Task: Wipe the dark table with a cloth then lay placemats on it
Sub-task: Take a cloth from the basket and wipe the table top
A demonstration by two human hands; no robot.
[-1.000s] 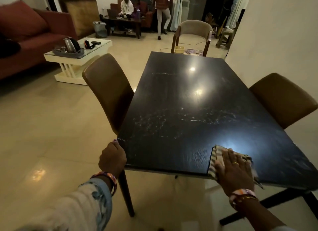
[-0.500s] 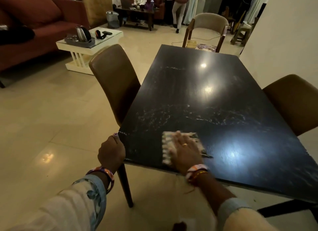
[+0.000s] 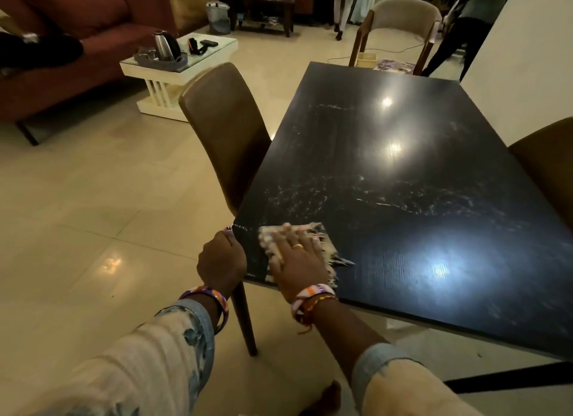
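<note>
One pale cloth (image 3: 293,245) at the dark table (image 3: 403,198)'s near left corner, my right hand (image 3: 296,262) flat on it with fingers spread, my left hand (image 3: 221,260) gripping the corner edge, streaky glossy top, brown chair (image 3: 223,127) beside it, tiled floor (image 3: 93,214), red sofa (image 3: 77,43) beyond.

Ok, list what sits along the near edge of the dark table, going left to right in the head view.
Left hand gripping the table's near left corner → cloth on the dark table → right hand pressed flat on the cloth → bare tabletop with a light reflection.
</note>
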